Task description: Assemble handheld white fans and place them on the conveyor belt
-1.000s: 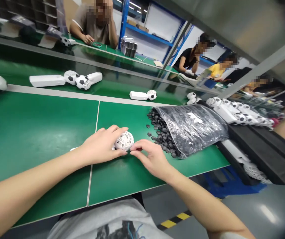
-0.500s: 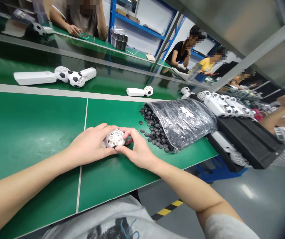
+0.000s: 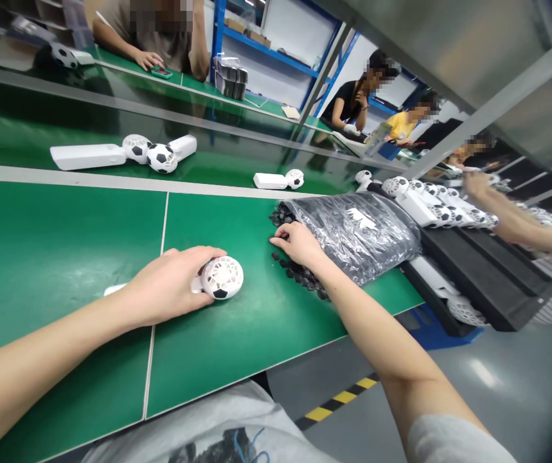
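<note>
Green tabletop (image 3: pixel 63 251) holds a bulging plastic bag (image 3: pixel 357 235) spilling small black pieces (image 3: pixel 299 273). Right hand (image 3: pixel 297 245) lies on those pieces, fingers slightly spread; any grip cannot be told. Left hand (image 3: pixel 169 283) sits on the tabletop, fingers curled around a white lattice soccer ball (image 3: pixel 222 278).

Factory — green assembly benches (image 3: pixel 63 244)

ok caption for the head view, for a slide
Left hand on a white lattice ball, right hand at black pieces beside a plastic bag
</note>
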Action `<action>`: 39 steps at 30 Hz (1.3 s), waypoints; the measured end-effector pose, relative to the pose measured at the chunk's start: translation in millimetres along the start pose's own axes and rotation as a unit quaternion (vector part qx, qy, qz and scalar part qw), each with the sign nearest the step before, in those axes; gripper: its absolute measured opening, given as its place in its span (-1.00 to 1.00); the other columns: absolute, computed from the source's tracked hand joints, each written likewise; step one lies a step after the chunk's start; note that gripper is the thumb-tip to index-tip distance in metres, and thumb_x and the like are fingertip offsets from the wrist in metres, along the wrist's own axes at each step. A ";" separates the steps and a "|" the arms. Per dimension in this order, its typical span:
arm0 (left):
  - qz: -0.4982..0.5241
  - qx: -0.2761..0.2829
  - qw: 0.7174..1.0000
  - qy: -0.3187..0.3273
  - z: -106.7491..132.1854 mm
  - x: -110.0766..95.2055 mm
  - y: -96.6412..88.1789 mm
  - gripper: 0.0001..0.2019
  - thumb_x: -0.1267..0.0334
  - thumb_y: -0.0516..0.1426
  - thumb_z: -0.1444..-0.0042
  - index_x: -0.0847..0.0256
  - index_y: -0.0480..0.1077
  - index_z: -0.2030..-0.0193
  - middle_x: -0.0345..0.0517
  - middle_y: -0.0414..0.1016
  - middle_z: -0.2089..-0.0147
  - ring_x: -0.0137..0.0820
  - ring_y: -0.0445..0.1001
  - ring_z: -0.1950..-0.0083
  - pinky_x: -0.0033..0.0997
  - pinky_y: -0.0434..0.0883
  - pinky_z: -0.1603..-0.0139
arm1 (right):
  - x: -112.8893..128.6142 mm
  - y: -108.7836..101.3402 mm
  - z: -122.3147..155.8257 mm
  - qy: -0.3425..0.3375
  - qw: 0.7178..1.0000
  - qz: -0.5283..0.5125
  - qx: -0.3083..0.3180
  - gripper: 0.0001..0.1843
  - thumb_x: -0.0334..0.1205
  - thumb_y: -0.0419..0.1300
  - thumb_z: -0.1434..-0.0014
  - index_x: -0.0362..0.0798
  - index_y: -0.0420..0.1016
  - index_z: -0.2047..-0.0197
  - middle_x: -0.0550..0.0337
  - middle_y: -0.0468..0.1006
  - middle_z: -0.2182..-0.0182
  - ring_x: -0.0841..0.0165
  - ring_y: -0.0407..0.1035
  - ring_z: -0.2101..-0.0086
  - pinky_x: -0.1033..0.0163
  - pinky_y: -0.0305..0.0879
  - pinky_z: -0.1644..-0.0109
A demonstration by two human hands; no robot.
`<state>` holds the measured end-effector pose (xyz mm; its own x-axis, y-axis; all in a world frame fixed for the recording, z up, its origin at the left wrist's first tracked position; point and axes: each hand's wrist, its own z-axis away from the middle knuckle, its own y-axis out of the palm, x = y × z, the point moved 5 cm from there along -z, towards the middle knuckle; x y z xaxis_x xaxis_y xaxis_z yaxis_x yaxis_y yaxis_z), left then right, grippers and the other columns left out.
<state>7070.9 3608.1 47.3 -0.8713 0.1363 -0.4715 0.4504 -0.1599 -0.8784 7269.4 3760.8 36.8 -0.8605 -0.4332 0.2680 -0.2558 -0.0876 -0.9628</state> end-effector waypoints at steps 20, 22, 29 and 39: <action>-0.058 -0.026 0.996 0.067 0.0 3.9 -2.0 -0.42 0.28 0.04 0.04 -0.03 0.14 -0.20 -0.14 0.41 0.09 -0.21 0.29 0.06 -0.22 0.17 0.02 | 100.9 -13.6 93.7 -0.210 0.940 -0.265 0.047 -0.85 -0.37 0.10 -0.16 -0.03 0.44 0.21 0.24 0.51 0.34 0.42 0.37 0.29 0.29 0.28 0.16; -0.049 -0.026 0.997 0.060 0.5 3.2 -1.3 -0.34 0.04 0.12 0.08 0.04 0.13 -0.22 -0.09 0.41 0.08 -0.16 0.28 0.03 -0.17 0.14 -0.04 | 99.4 -9.3 95.0 -0.193 0.930 -0.308 0.052 -0.89 -0.35 0.12 -0.16 -0.04 0.46 0.26 0.24 0.52 0.33 0.42 0.38 0.29 0.29 0.29 0.15; -0.036 -0.061 0.997 0.013 -0.3 -2.5 -0.6 -0.22 -0.32 0.03 0.15 0.19 0.29 -0.11 0.04 0.40 0.00 -0.07 0.25 -0.09 0.00 0.04 -0.16 | 101.0 6.9 85.0 -0.173 0.905 -0.386 0.053 -0.98 -0.31 0.25 -0.04 -0.05 0.49 0.42 0.26 0.47 0.45 0.44 0.33 0.40 0.28 0.28 0.24; -0.006 -0.122 0.992 0.009 2.4 -7.3 3.9 -0.42 -0.14 0.08 0.09 0.17 0.35 -0.01 -0.05 0.45 0.12 -0.15 0.34 0.02 0.06 -0.02 -0.21 | 101.8 19.8 57.2 -0.153 0.882 -0.419 0.151 -0.48 -0.21 0.40 0.19 0.01 0.30 0.14 0.16 0.28 0.07 0.33 0.28 0.10 0.21 0.31 0.11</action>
<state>7078.6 3604.1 47.5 -0.8743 0.1542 -0.4602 0.4756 0.0834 -0.8757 7202.0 3663.7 43.0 -0.2548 -0.3209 0.9122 -0.5767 -0.7068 -0.4097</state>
